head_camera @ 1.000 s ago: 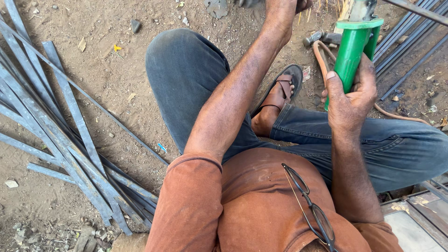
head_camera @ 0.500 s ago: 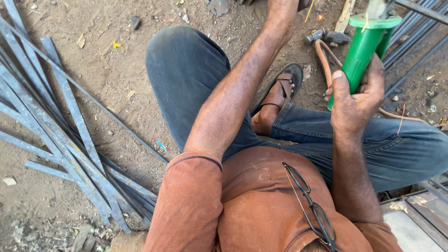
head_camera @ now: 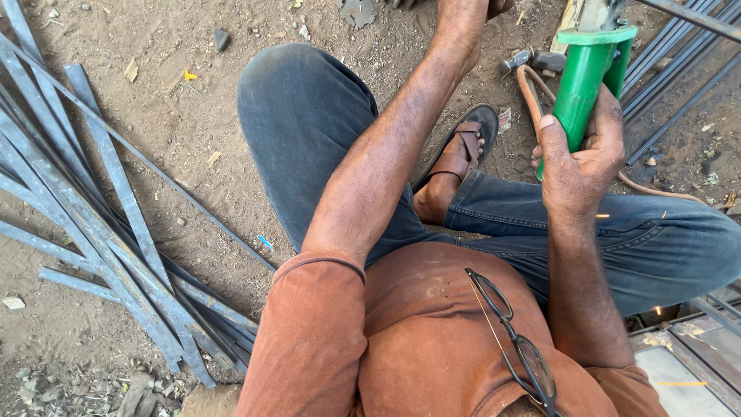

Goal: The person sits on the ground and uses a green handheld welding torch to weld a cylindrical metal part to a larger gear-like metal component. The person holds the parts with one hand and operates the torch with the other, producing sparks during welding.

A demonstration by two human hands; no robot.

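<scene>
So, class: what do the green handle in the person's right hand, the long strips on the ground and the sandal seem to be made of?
Green handle, held by the right hand: probably plastic, going by its smooth, even colour with a soft sheen.
Long strips: likely steel, grey-blue, dull, flat and straight-edged.
Sandal: looks like brown leather straps on a dark sole, possibly rubber.
</scene>
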